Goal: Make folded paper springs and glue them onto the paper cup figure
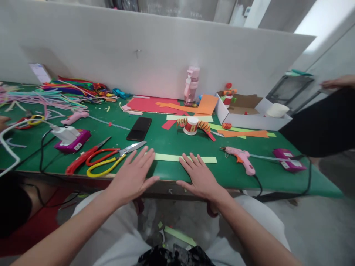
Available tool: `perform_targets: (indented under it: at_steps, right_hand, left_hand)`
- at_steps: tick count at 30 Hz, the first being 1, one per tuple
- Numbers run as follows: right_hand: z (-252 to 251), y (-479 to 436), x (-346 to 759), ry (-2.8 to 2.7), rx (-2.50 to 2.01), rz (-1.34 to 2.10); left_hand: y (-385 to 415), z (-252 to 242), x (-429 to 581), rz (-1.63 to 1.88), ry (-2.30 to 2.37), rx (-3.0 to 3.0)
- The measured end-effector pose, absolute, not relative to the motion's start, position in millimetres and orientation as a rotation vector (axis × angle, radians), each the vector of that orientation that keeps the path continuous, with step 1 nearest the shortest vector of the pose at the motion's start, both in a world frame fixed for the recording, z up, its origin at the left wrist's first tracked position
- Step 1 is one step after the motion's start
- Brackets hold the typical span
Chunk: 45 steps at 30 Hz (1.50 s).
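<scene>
A pale green paper strip [168, 157] lies lengthwise near the front edge of the green table. My left hand [134, 175] rests flat with fingers stretched, its fingertips by the strip's left end, which it partly hides. Fingers spread, my right hand [198, 173] touches the strip toward its right part. Left of my left hand are scissors [108, 159] with red and yellow handles and a red-handled utility knife [85, 156]. Beyond the strip stands a small white and red paper cup [190, 126] with folded orange-and-red paper arms on both sides.
A black phone [139, 129] lies behind the scissors. Pink glue guns lie at right [240, 158] and left [74, 117], with cords and purple power blocks. Farther back are a pink bottle [192, 87], coloured paper [155, 105], a white box [249, 120] and pipe cleaners [74, 88]. People are at both sides.
</scene>
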State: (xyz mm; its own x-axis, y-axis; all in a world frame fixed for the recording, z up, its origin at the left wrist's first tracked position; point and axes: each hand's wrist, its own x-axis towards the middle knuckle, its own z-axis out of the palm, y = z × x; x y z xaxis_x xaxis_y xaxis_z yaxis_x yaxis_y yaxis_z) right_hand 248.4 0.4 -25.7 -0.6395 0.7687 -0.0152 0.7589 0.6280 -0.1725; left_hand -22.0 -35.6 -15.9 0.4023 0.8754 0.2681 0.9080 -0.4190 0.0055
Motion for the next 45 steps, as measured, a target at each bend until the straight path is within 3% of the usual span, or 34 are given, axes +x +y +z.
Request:
perform_targets:
  at_steps: [4, 8, 14, 20, 23, 26, 31, 41, 45]
  right_hand:
    - [-25.4, -0.6, 249.4, -2.747, -1.284, 0.252]
    - [-22.8, 2.0, 248.5, -2.721, -1.317, 0.305]
    - [-2.8, 25.1, 229.8, -2.537, -1.358, 0.325]
    - [33.0, 52.0, 207.8, -2.200, -1.382, 0.980]
    - [38.2, 45.9, 200.4, -1.714, -1.146, 1.447]
    - [31.0, 32.8, 195.6, -1.290, -0.994, 1.658]
    - [14.3, 20.1, 192.3, -1.096, -1.032, 1.641]
    - [21.2, -5.8, 180.6, -1.100, -0.984, 1.841]
    - [18.8, 5.8, 187.4, -1.159, -0.984, 1.659]
  left_hand:
    - [-9.7, -14.8, -22.2, -0.566, -1.793, -2.453]
    - [17.5, -22.2, -36.9, -0.498, -1.929, -2.505]
    - [19.1, -23.2, -26.8, -0.799, -1.758, -2.744]
    - [34.8, 38.0, -13.7, -1.143, -1.653, -2.957]
    - [44.1, 65.4, -7.6, -1.721, -1.767, -2.926]
    - [47.5, 64.4, -3.2, -2.269, -1.935, -2.749]
    - [47.4, 39.8, 4.0, -2.005, -2.245, -3.061]
    - [39.1, 53.9, 14.5, -1.815, -2.196, -3.197]
    - [37.7, 51.7, 24.9, -1.714, -2.259, -3.138]
